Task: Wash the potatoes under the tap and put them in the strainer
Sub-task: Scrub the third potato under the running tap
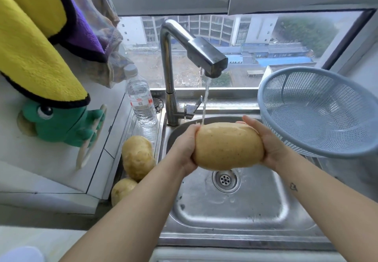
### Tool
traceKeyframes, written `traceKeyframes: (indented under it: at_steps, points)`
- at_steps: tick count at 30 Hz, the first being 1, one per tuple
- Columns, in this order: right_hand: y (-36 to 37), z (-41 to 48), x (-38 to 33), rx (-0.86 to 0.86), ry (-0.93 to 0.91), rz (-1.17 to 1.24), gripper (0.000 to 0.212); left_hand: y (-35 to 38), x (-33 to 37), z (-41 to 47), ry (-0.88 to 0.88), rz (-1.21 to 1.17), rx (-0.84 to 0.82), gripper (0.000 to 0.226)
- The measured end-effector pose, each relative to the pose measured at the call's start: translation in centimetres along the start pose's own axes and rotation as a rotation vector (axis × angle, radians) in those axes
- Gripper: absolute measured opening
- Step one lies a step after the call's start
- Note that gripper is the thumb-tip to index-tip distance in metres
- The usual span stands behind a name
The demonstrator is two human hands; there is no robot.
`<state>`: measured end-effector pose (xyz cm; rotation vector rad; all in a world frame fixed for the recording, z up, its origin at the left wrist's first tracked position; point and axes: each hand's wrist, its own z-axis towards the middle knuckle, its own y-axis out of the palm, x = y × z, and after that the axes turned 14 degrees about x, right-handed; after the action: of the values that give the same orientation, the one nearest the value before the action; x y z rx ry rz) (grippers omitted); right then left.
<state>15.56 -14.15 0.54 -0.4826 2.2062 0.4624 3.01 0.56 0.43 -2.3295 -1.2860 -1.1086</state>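
From the head camera, the big potato sits lengthwise over the sink, the left hand cupping one end and the right hand the other. The tap runs a thin stream onto its left shoulder. Wet skin held only by the ends could slip and drop toward the drain. The strainer looks to be perched tilted at the right rim, empty; a heavy potato dropped in might tip it, though I can't see its footing. Two unwashed potatoes wait on the left ledge.
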Motion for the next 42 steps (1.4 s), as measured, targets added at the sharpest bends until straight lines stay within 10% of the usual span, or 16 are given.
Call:
traceKeyframes:
  at_steps: [13,23,29,35,42]
  points:
    - [3.7,-2.6,-3.6,0.055,-0.893,-0.725,0.036,0.4,-0.3,-0.1,-0.332,-0.143,0.044,0.042]
    - [10.4,-2.1,-1.1,-0.012,-1.123,-1.021,0.035,-0.8,-1.8,-0.9,-0.389,-0.660,0.285,0.050]
    - [9.0,-2.4,-1.3,0.229,-1.025,-0.789,0.023,0.9,-0.1,-1.7,-0.453,-0.582,0.102,0.061]
    - [5.3,-0.8,-2.8,0.068,-0.451,-0.306,0.025,0.8,-0.9,-0.7,-0.449,-0.541,0.018,0.065]
    - [6.3,4.5,-5.3,0.000,-0.145,-0.287,0.029,-1.5,-2.1,-0.3,-0.353,-0.386,-0.035,0.049]
